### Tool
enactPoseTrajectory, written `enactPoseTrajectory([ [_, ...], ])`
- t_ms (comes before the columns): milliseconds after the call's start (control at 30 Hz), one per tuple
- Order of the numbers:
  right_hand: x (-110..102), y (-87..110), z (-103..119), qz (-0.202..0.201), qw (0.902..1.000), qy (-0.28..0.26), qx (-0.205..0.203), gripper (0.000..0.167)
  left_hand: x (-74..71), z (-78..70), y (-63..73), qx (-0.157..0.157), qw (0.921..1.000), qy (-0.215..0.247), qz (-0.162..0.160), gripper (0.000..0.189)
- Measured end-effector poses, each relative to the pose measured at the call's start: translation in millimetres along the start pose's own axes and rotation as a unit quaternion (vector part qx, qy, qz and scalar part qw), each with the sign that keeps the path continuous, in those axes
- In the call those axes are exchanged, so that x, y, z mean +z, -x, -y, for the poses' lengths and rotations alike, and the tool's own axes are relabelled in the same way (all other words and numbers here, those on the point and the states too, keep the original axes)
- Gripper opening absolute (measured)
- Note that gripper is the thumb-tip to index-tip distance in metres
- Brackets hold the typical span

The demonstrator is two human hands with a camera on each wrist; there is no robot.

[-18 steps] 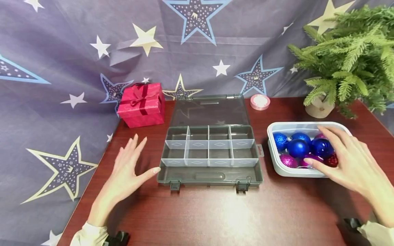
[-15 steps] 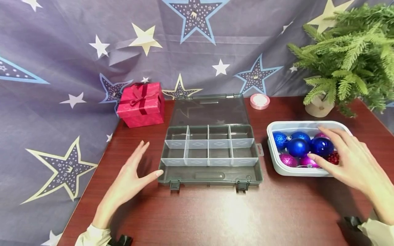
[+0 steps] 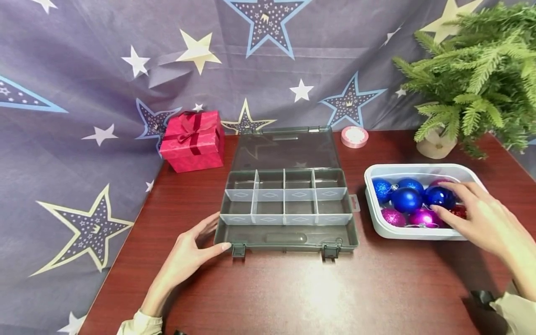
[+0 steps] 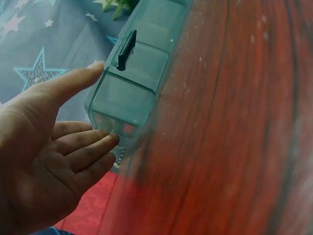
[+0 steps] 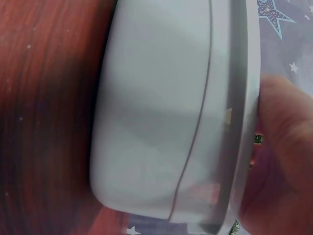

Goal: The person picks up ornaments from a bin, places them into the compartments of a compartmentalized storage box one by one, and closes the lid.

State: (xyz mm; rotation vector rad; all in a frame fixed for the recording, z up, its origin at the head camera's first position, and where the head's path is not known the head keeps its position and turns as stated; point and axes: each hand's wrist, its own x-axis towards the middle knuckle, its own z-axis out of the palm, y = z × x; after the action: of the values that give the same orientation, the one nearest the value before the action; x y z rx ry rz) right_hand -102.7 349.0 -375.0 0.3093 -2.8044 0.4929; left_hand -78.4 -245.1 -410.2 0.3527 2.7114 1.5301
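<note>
At the table's middle lies an open, smoky clear divided plastic box with white dividers. My left hand is at its front left corner, thumb tip by the left latch and relaxed fingers along the side wall. The left wrist view shows the thumb at the rim and the extended fingers against the end wall. To the right, my right hand reaches into a white plastic tub. Its thumb and index finger grip a shiny dark blue Christmas ball; the other fingers are partly hidden.
Several other blue, pink and red Christmas balls lie in the tub. A red gift box stands back left, a pink ribbon roll at the back edge, and a small artificial fir tree back right.
My left hand has moved right and toward me, onto the box's front left corner. The right hand has shifted slightly right, its thumb and index finger drawing closer together around the dark blue ball.
</note>
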Motion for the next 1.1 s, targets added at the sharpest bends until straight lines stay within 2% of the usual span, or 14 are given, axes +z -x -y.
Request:
enactPoseTrajectory([
  [400, -4, -0.1, -5, -0.009, 0.9999, -0.012, -0.007, 0.044, 2.5, 9.4, 4.1, -0.001, 0.9997, 0.024, 0.006, 0.077],
  [567, -9, 1.2, -3, -0.037, 0.9992, -0.017, -0.002, 0.046, 2.4, 13.4, 5.3, 0.002, 0.9998, 0.018, 0.001, 0.076],
  [833, -17, -0.8, 8, -0.069, 0.9964, -0.049, 0.003, 0.050, 2.8, 14.9, 5.5, 0.009, 0.9999, 0.007, -0.007, 0.076],
  [1100, -16, -13.5, 26, -0.093, 0.9897, -0.106, -0.023, 0.056, 2.9, 13.5, 5.4, 0.011, 0.9999, 0.005, -0.010, 0.076],
])
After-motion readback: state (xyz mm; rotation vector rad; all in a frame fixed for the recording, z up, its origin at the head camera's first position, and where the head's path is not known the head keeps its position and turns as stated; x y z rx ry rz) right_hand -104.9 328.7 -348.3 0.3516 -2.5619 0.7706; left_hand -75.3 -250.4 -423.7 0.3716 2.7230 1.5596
